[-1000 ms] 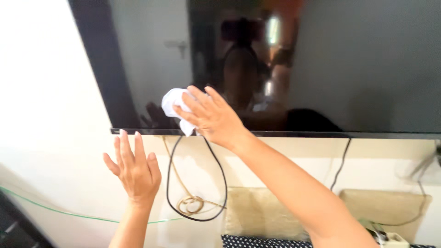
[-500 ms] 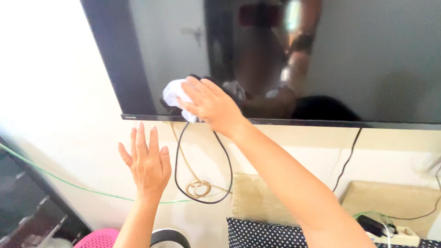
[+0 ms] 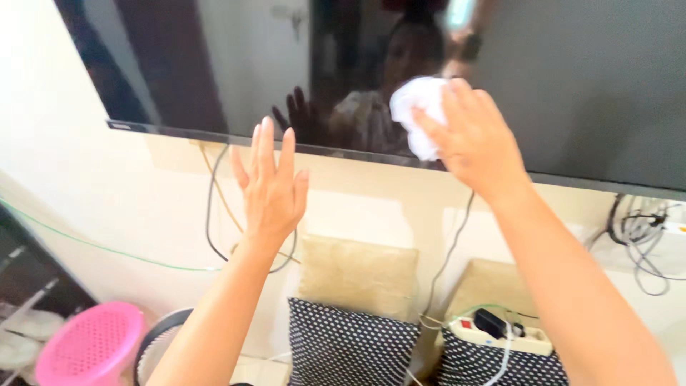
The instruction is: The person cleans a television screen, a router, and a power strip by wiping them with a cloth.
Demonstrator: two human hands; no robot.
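In the head view, the right hand (image 3: 471, 143) presses a crumpled white cloth (image 3: 416, 114) against the lower part of the dark television screen (image 3: 586, 86). The fingers are spread over the cloth, which bulges out at about ten o'clock from the palm. The left hand (image 3: 270, 189) is open with flat, splayed fingers. It is raised in front of the cream wall (image 3: 107, 207) just under the screen's bottom edge and holds nothing. The cloth lies at about two o'clock from the left hand, well apart from it.

Most of the cloth is hidden under the right palm. The screen runs out of the picture at the top and right. Its glossy surface shows only blurred reflections, among them a mirrored hand.

Black cables (image 3: 214, 229) hang down the wall behind the left hand. At six o'clock stand two dotted cushions (image 3: 350, 347), with two beige cushions behind them. A white power strip (image 3: 500, 336) rests on the right-hand dotted cushion. A pink stool (image 3: 89, 350) sits at seven o'clock, partly cut off. A tangle of wires (image 3: 639, 229) hangs at three o'clock.
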